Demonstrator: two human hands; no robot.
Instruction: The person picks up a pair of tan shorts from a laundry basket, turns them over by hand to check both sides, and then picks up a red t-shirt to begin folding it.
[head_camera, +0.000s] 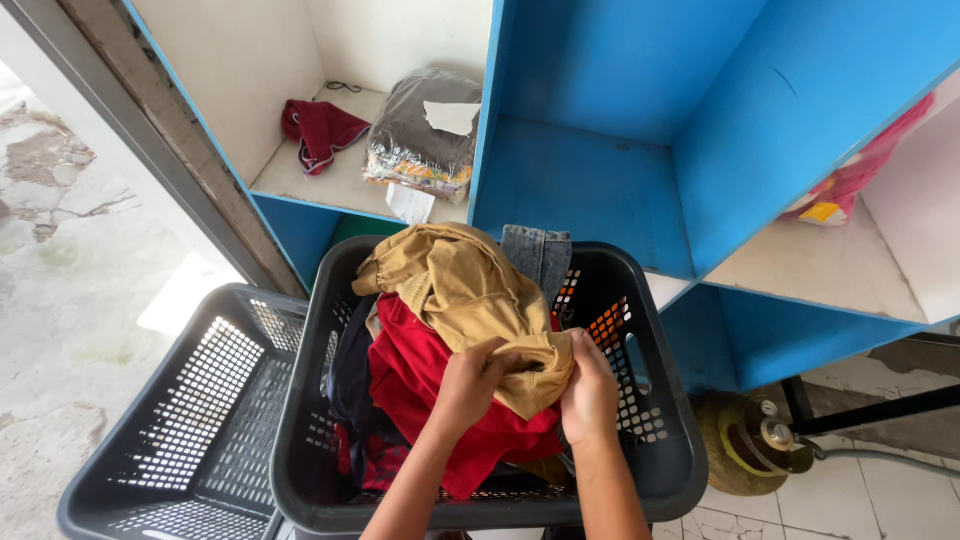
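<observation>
— What are your hands doing?

— My left hand (468, 385) and my right hand (590, 392) are both pinched shut on the tan shirt (465, 290). I hold its near edge, one hand on each side, close together, so I think that lets me lift it off the pile.

— Where is the shirt?

— On top of the clothes in the dark laundry basket (655, 460). A red cloth (420, 385) lies right under it, and blue jeans (538, 255) poke up at the far side.

— Which way does it lie?

— It is bunched up, but its long way runs from the far left down to my hands at the near right.

— What else is around?

— Another dark basket (190, 420) sits just left, touching mine. Behind is a blue shelf (640, 150). On the far left shelf lie a dark red cloth (320, 130) and a grey bag of clothes (425, 135).
</observation>
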